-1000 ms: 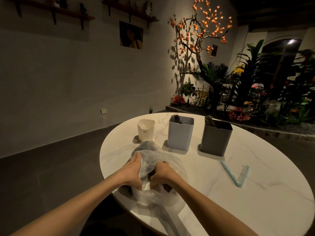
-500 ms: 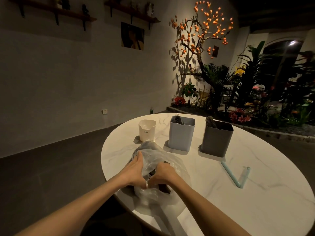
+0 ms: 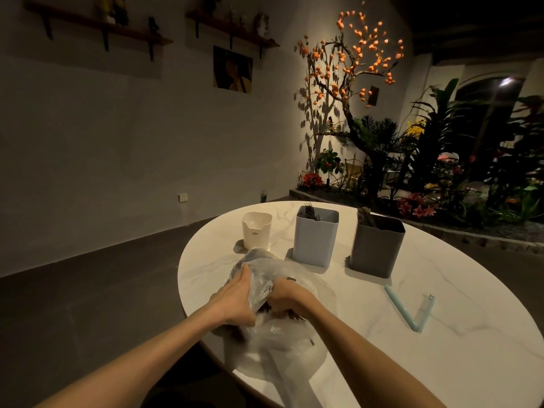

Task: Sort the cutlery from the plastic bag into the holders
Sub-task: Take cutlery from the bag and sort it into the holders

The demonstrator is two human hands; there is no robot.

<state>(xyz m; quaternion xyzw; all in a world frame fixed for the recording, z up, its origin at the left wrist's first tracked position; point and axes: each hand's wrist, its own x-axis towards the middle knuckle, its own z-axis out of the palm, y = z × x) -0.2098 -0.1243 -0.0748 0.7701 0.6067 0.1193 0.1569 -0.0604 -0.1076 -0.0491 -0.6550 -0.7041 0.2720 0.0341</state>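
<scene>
While both hands grip the plastic bag [image 3: 297, 278], an opened clip [image 3: 410, 310] lies well apart.

Dim room, warm spotlight on far wall, wide-angle edge bending

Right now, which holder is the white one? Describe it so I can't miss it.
On the round marble table, three holders stand in a row beyond the plastic bag. The white holder is leftmost, beside the light blue holder: the shortest, rounded, with small dark lettering.

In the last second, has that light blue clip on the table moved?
No. The light blue clip lies at the same spot right of the grey holder.
</scene>
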